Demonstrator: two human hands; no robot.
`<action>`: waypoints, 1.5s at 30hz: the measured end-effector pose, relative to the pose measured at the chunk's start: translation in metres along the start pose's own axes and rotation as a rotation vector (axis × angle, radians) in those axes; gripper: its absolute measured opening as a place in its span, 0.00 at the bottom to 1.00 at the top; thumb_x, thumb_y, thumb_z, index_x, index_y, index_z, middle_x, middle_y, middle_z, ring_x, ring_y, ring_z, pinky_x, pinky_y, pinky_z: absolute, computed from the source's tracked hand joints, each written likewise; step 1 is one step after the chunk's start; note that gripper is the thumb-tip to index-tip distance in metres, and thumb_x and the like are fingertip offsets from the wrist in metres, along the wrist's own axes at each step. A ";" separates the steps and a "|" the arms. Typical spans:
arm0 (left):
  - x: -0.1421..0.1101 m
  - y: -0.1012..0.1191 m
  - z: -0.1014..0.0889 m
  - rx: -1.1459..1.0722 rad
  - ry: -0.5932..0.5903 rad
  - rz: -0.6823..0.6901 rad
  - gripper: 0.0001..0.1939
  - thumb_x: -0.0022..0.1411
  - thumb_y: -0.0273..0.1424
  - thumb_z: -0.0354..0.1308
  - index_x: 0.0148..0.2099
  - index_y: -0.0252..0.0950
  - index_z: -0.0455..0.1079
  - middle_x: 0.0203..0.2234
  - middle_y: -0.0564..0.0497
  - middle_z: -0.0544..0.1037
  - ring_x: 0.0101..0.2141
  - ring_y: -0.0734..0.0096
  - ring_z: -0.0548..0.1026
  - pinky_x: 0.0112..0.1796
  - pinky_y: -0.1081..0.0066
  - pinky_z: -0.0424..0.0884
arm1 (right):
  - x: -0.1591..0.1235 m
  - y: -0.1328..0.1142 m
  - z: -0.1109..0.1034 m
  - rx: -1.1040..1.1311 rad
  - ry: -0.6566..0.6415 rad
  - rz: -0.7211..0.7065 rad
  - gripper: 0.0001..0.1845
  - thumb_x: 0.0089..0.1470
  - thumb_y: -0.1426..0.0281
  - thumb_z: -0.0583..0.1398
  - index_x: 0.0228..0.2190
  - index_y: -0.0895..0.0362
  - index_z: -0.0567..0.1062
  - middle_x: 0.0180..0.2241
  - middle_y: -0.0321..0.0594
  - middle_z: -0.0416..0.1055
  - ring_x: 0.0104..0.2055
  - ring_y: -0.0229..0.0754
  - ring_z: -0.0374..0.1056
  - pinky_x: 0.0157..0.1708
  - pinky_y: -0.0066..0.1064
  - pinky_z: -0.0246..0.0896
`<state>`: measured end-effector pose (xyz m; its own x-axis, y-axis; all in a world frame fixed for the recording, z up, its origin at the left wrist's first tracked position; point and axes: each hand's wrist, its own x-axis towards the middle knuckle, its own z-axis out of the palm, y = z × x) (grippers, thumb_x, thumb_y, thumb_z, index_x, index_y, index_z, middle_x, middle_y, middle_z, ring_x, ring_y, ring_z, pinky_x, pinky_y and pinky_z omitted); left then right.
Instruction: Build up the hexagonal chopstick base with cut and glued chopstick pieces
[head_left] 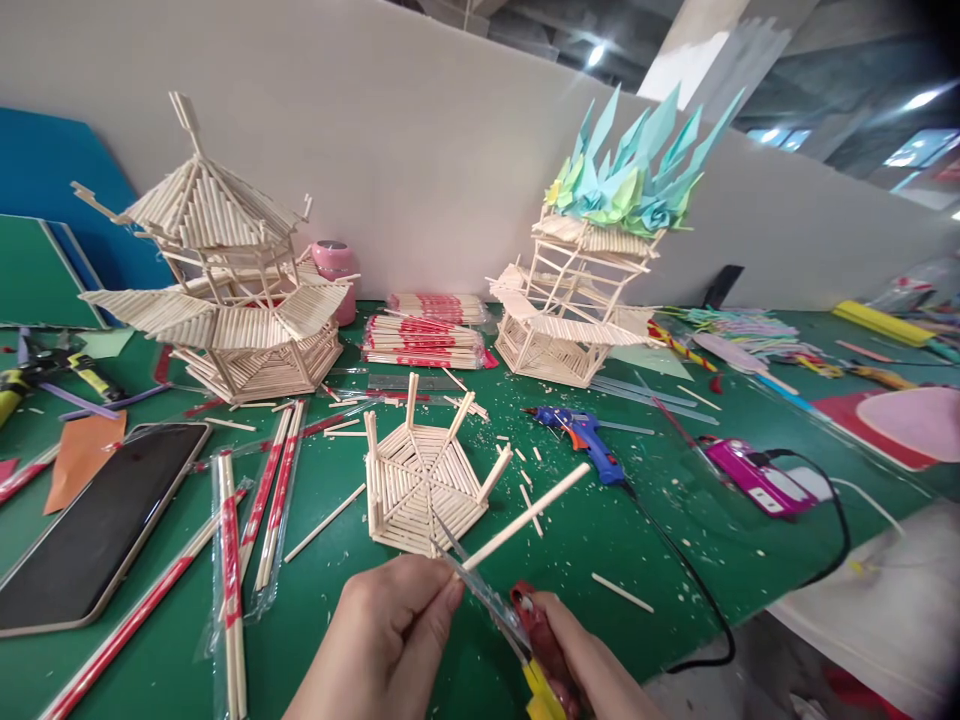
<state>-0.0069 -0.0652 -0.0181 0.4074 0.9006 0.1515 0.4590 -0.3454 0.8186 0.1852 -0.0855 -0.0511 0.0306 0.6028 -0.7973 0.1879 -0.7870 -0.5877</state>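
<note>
My left hand (394, 635) pinches the near end of a bare wooden chopstick (529, 515) that slants up to the right. My right hand (589, 665) grips red and yellow handled scissors (517, 625), and their blades close around the stick next to my left fingers. Just beyond them a hexagonal chopstick base (420, 480) with short upright posts lies on the green table (660, 540).
A finished chopstick pagoda (225, 290) stands at back left, and a second one topped with paper cranes (592, 270) at back right. A blue glue gun (581, 435), a phone (97, 525), wrapped chopstick packs (424, 335) and loose sticks lie around.
</note>
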 end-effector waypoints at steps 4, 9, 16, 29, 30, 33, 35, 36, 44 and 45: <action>-0.009 -0.013 0.011 0.349 0.202 0.224 0.10 0.60 0.22 0.44 0.38 0.32 0.67 0.23 0.47 0.73 0.22 0.68 0.72 0.22 0.72 0.69 | -0.001 0.002 0.002 0.067 0.048 -0.012 0.20 0.46 0.54 0.58 0.15 0.56 0.68 0.15 0.33 0.59 0.21 0.38 0.63 0.25 0.27 0.61; -0.009 -0.010 0.013 0.332 0.221 0.198 0.10 0.60 0.22 0.45 0.40 0.32 0.66 0.23 0.48 0.73 0.22 0.70 0.71 0.22 0.74 0.69 | -0.004 0.004 0.007 0.127 0.129 -0.044 0.15 0.43 0.56 0.61 0.21 0.56 0.71 0.20 0.35 0.66 0.30 0.42 0.68 0.31 0.28 0.63; -0.007 -0.008 0.009 0.136 0.103 0.105 0.11 0.62 0.23 0.43 0.34 0.33 0.66 0.23 0.49 0.72 0.23 0.73 0.71 0.24 0.77 0.69 | -0.009 0.001 0.001 0.054 0.028 -0.061 0.19 0.45 0.52 0.58 0.19 0.55 0.69 0.16 0.33 0.62 0.22 0.38 0.64 0.25 0.25 0.63; -0.004 0.000 0.005 -0.044 -0.032 -0.026 0.16 0.63 0.28 0.42 0.26 0.35 0.65 0.18 0.53 0.71 0.19 0.78 0.67 0.20 0.81 0.65 | -0.002 0.005 0.001 0.007 0.056 -0.080 0.20 0.44 0.49 0.56 0.23 0.54 0.68 0.15 0.32 0.57 0.21 0.38 0.61 0.26 0.26 0.60; -0.003 -0.001 0.004 -0.038 -0.032 -0.021 0.16 0.63 0.27 0.42 0.25 0.35 0.64 0.18 0.53 0.70 0.18 0.78 0.67 0.20 0.81 0.65 | -0.001 0.005 0.002 0.001 0.060 -0.075 0.21 0.45 0.48 0.55 0.21 0.54 0.67 0.14 0.31 0.55 0.19 0.37 0.59 0.24 0.26 0.59; -0.004 -0.008 0.007 0.116 0.056 0.091 0.13 0.62 0.24 0.42 0.30 0.34 0.65 0.22 0.49 0.73 0.22 0.75 0.70 0.23 0.79 0.67 | -0.002 0.006 0.003 -0.034 0.086 -0.049 0.25 0.46 0.47 0.53 0.17 0.55 0.65 0.14 0.31 0.53 0.17 0.34 0.53 0.21 0.25 0.56; -0.006 -0.014 0.011 0.350 0.147 0.192 0.11 0.59 0.21 0.43 0.37 0.32 0.66 0.24 0.47 0.74 0.23 0.71 0.72 0.24 0.74 0.69 | -0.001 0.007 0.005 -0.051 0.103 -0.011 0.26 0.46 0.45 0.52 0.17 0.56 0.66 0.13 0.30 0.52 0.18 0.34 0.52 0.20 0.25 0.54; -0.008 -0.017 0.013 0.483 0.195 0.242 0.12 0.58 0.20 0.43 0.40 0.31 0.66 0.24 0.46 0.74 0.22 0.69 0.72 0.23 0.72 0.69 | -0.001 0.008 0.006 -0.043 0.096 0.010 0.27 0.46 0.45 0.51 0.17 0.56 0.66 0.13 0.30 0.52 0.18 0.34 0.53 0.21 0.24 0.54; -0.009 -0.025 0.027 0.867 0.359 0.392 0.14 0.56 0.17 0.42 0.43 0.24 0.64 0.19 0.49 0.72 0.18 0.67 0.70 0.21 0.69 0.68 | -0.001 0.002 0.015 0.141 -0.070 -0.027 0.23 0.43 0.48 0.57 0.22 0.57 0.68 0.19 0.33 0.62 0.24 0.35 0.65 0.27 0.22 0.60; -0.009 -0.024 0.027 0.828 0.364 0.370 0.14 0.56 0.18 0.43 0.43 0.25 0.64 0.19 0.49 0.72 0.18 0.67 0.70 0.21 0.69 0.68 | -0.003 0.001 0.015 0.140 -0.082 -0.038 0.23 0.44 0.48 0.56 0.23 0.57 0.68 0.20 0.33 0.64 0.25 0.36 0.66 0.27 0.23 0.61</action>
<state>0.0001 -0.0721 -0.0541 0.4321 0.6765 0.5964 0.8174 -0.5731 0.0578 0.1701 -0.0902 -0.0515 -0.0555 0.6239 -0.7795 0.0485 -0.7781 -0.6262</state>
